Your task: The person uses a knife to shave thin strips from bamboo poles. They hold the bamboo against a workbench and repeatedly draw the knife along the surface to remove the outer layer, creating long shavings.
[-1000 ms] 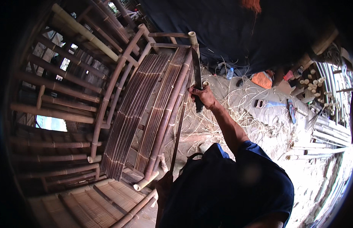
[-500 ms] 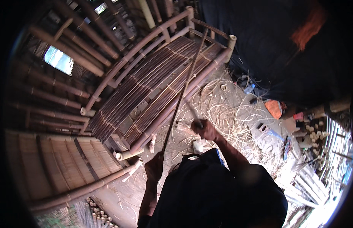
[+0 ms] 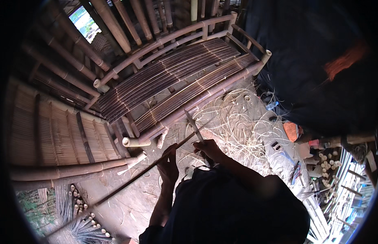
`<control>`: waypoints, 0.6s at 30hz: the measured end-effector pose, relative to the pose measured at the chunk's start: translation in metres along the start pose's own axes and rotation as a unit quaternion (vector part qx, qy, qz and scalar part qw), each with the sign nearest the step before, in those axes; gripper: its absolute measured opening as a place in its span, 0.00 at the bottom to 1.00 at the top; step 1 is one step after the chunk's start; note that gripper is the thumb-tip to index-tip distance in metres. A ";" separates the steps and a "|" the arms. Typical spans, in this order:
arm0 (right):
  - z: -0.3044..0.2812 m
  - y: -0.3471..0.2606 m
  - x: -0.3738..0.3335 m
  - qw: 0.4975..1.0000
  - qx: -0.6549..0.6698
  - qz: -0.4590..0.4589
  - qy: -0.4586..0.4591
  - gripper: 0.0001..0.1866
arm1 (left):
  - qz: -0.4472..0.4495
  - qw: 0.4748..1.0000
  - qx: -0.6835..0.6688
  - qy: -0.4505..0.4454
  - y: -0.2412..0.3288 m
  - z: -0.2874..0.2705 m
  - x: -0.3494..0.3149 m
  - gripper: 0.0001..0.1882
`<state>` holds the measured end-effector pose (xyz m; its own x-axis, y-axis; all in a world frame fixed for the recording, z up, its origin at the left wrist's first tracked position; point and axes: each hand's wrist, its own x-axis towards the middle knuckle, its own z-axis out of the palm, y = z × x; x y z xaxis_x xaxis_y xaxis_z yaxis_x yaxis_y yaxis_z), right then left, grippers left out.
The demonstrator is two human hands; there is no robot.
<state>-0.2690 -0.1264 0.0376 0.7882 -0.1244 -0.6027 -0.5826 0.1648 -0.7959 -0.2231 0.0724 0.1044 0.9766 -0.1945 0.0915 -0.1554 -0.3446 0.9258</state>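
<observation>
My left hand (image 3: pixel 168 166) is closed around a long thin bamboo strip (image 3: pixel 128 181). The strip slants from the lower left, through my fingers, to a short end that points up and to the right. My right hand (image 3: pixel 208 149) grips a knife (image 3: pixel 192 122) by its handle, which is hidden in my fingers. Its blade points up and slightly left, crossing the strip close to the strip's short end. Whether the blade touches the strip there, I cannot tell.
A bamboo bench (image 3: pixel 177 73) stands ahead, and a bamboo slatted panel (image 3: pixel 63 134) lies to the left. Pale shavings (image 3: pixel 246 130) litter the ground. Bundled poles (image 3: pixel 85 223) are at lower left, more pale poles (image 3: pixel 335 195) at right. Dark cloth (image 3: pixel 307 61) hangs at upper right.
The strip's long part pointed up over the bench; now it trails down to the left. My right hand has come nearer the left, bringing the knife across the strip. The view has shifted.
</observation>
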 end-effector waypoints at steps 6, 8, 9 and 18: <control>0.048 0.009 0.018 0.931 0.360 -0.032 0.057 0.15 | -0.085 0.972 -0.168 -0.143 -0.048 -0.012 -0.047 0.17; 0.051 0.006 0.027 0.906 0.411 -0.069 0.075 0.11 | -0.254 0.896 -0.277 -0.236 -0.034 -0.018 -0.058 0.22; 0.049 0.001 0.027 0.913 0.386 -0.067 0.110 0.12 | -0.142 0.915 -0.132 -0.353 -0.036 -0.026 -0.060 0.25; -0.006 -0.045 0.007 0.941 0.175 -0.242 0.161 0.16 | 0.000 0.921 0.124 -0.370 -0.003 -0.045 0.000 0.26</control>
<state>-0.2385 -0.1409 0.0690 0.8099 -0.5493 -0.2057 -0.0252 0.3177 -0.9478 -0.2163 0.1148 0.1175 0.6230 -0.7349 -0.2677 -0.2735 -0.5254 0.8057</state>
